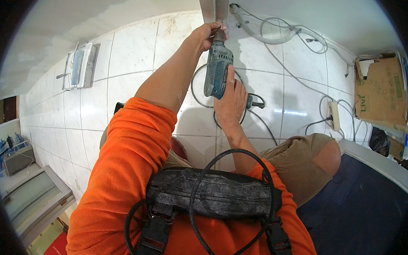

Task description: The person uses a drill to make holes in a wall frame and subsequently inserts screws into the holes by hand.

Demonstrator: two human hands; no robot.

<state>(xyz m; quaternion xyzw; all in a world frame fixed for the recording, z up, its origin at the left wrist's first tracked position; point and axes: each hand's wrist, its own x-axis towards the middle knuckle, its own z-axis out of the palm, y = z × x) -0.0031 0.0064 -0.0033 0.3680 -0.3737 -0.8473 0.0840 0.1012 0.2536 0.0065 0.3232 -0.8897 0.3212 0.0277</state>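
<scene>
White square tiles (128,92) pave the floor, glossy, with thin dark joints. Nearest, a black zipped pouch (210,191), chalky with wear, sits across the front of the fuzzy orange top (121,156), its straps buckled; its contents are hidden. A black cable (239,151) arches over it. Low on the right, a dark blue panel (355,211) with a pale edge fills the space beside the bent knee (293,163).

Ahead, the right hand (232,94) wraps the handle of a teal, dust-coated drill (219,64), one finger laid along its body. Drill and hands are at the foot of an upright grooved metal post (214,7), the tool's nose toward it. Fingers of the left hand (205,35) curl at that nose; whether they pinch the bit or the post cannot be told.

Bare tile stretches left of the forearm as far as a metal-framed tool (79,67) with a blue bar, near the wall. To the right, floor lies open but crossed by thin cords, up to a pale socket block (334,116) with a plug in it. Beyond that, a brown cardboard box (382,92) stands by a crumpled black bag (379,141); what either contains is unclear. Farther up, a grey ribbed hose (276,41) curves along the wall.
</scene>
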